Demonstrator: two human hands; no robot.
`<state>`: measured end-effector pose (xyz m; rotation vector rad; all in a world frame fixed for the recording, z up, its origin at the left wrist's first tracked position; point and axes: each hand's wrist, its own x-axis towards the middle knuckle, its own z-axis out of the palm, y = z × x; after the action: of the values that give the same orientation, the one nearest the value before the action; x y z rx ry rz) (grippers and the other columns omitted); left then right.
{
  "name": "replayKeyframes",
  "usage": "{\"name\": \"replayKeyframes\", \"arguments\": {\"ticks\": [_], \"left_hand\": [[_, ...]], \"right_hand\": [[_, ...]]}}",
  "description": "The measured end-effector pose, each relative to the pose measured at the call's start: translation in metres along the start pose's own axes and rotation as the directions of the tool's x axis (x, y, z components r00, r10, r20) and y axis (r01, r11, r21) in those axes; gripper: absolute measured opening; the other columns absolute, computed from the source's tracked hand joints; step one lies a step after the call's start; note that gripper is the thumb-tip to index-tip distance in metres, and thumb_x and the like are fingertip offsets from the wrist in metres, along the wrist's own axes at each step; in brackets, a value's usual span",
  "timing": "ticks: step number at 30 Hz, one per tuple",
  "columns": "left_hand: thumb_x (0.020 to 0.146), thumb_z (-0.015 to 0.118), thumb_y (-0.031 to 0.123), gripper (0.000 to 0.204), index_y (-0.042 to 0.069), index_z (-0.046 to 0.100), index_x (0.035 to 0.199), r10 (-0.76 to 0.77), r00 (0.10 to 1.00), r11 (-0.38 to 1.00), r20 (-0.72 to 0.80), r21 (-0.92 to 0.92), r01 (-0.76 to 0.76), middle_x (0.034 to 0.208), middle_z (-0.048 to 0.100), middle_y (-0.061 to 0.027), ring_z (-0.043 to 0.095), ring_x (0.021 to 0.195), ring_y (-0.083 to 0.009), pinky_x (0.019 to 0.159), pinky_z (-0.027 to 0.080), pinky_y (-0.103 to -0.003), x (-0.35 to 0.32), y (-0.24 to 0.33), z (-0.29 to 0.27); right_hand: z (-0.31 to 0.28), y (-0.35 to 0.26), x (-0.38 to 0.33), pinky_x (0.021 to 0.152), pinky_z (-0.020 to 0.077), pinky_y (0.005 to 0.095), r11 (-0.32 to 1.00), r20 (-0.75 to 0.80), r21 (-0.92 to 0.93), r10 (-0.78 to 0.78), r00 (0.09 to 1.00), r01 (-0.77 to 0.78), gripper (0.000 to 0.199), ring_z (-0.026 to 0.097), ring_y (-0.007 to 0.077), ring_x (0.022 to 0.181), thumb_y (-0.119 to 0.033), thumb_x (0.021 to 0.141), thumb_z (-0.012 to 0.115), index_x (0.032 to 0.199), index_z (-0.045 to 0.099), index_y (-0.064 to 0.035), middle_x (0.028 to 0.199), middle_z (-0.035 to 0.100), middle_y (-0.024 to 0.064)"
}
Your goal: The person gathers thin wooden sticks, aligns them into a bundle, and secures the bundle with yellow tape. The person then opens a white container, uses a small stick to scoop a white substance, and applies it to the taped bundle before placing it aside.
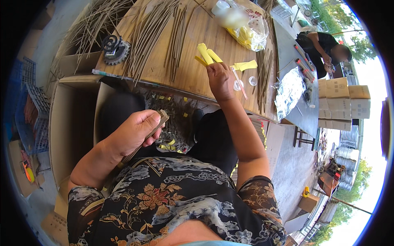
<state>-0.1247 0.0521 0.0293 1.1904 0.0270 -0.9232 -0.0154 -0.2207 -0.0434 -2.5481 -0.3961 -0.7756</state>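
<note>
My left hand (137, 129) is closed around a bundle of thin brown sticks (164, 116), held above my lap; the bundle's end pokes out past the thumb and its lower part runs back under my forearm. Over the table's near edge, my right hand (221, 81) pinches a yellow paper strip (200, 61). Just beyond its fingertips lie more yellow paper strips (204, 53) on the wooden table (197, 84). Another group of yellow strips (245, 65) rests to the right, by a small clear round lid (253, 80) and a pale narrow strip (239, 84).
Loose thin sticks (150, 39) spread over the table's left side. A toothed metal wheel (117, 53) sits at the left corner. Farther back is a clear plastic bag (250, 33). An open cardboard box (74, 123) stands at my left. A co-worker (322, 47) sits beyond the grey table.
</note>
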Motion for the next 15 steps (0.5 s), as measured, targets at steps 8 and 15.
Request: {"name": "replayKeyframes", "arguments": {"ticks": [8,15], "left_hand": [[0.094,0.040,0.032,0.029,0.006,0.050,0.085,-0.015,1.000,1.000,-0.020,0.001,0.015,0.066,0.049,0.0012,0.041,0.051,-0.0032,0.045,0.034,-0.017,0.001,0.005,0.003],[0.091,0.044,0.039,0.036,0.004,0.050,0.088,0.077,0.997,0.997,-0.018,0.020,-0.077,0.068,0.050,-0.0010,0.042,0.050,-0.0047,0.044,0.034,-0.016,-0.005,0.002,0.004]], "right_hand": [[0.015,0.012,0.013,0.069,0.0455,0.0375,0.932,0.025,0.164,0.325,0.945,-0.325,0.010,0.057,0.0311,0.078,-0.014,0.073,0.063,0.074,0.063,-0.0037,0.079,0.061,0.0136],[0.006,0.011,0.021,0.066,0.0457,0.0328,0.801,0.036,0.393,0.476,0.878,-0.451,0.012,0.059,0.0241,0.069,-0.013,0.078,0.061,0.081,0.063,-0.0021,0.076,0.062,0.0127]]}}
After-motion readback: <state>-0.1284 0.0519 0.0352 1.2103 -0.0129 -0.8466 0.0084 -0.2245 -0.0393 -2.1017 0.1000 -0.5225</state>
